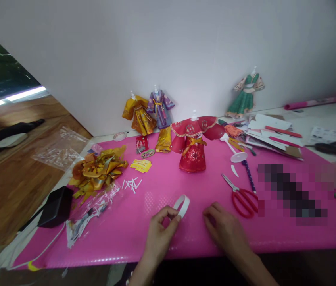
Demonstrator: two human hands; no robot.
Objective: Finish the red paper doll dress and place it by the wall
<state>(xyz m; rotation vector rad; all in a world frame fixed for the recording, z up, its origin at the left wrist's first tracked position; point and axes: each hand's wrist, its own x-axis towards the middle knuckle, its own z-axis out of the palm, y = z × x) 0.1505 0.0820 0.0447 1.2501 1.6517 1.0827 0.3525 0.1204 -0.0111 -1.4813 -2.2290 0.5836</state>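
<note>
My left hand (164, 226) pinches a roll of white tape (185, 205) between thumb and fingers, just above the pink table cover. To its right, my right hand (223, 224) is held low with its fingers curled together; whatever they may hold is hidden. Beyond both hands stands a red paper dress (192, 157) on a small white form, with a gold bow at its waist. A pair of scissors (242, 200) with red handles lies beside my right hand, blades partly apart. White strips (132, 184) and yellow pieces (141, 165) lie farther left.
Gold paper scraps (99, 171) are heaped at left near a black box (56, 206). Gold (140, 115), purple (160, 107) and green dresses (243, 97) lean against the wall. Papers (275, 133) are stacked at right. A white stand (238, 157) lies near the red dress.
</note>
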